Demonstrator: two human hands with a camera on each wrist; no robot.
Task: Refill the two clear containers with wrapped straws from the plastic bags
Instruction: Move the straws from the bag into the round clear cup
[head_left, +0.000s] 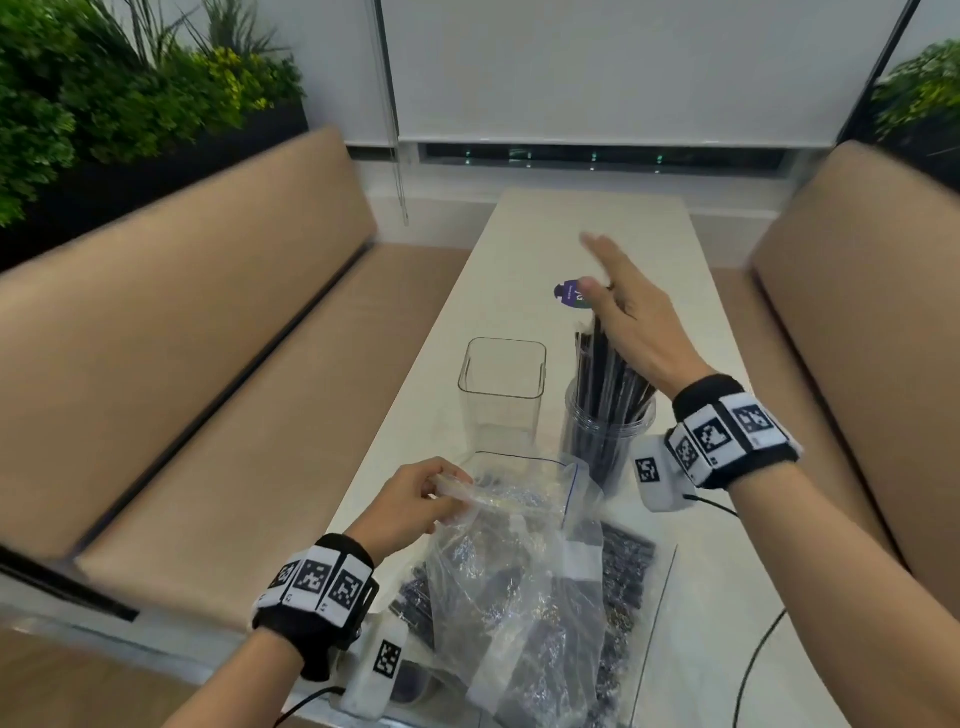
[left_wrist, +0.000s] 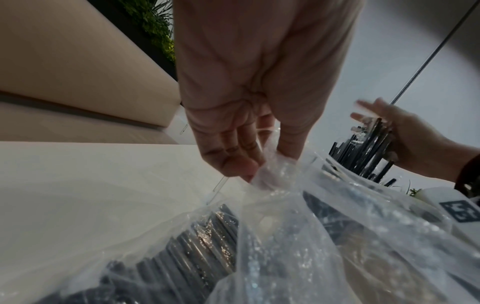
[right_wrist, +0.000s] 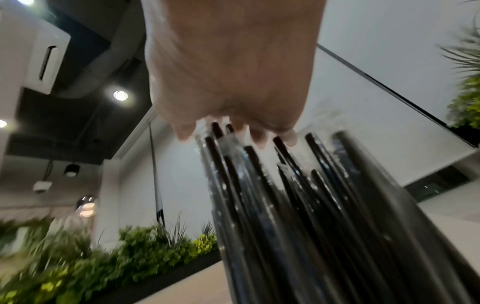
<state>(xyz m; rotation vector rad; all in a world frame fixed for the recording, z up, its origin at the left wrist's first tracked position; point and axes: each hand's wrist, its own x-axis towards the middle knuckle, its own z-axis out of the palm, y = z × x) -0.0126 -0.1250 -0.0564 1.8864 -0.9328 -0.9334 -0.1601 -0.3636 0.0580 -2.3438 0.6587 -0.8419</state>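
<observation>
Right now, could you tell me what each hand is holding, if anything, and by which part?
The left hand pinches the plastic bag by its open top edge. The right hand holds nothing; its open fingers lie against the tops of the straws standing in the round container.

Café booth: tan benches (head_left: 218, 374), planters (head_left: 104, 104), table (head_left: 701, 571)

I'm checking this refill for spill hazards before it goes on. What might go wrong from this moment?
1. The straws stand tall and lean out of the round container. The open right hand sits against their tops, so a push might tip the container.
2. The left hand pinches only the rim of the plastic bag; it could slip or sag and spill straws.
3. The square container is empty and close by, so it is easily knocked.
</observation>
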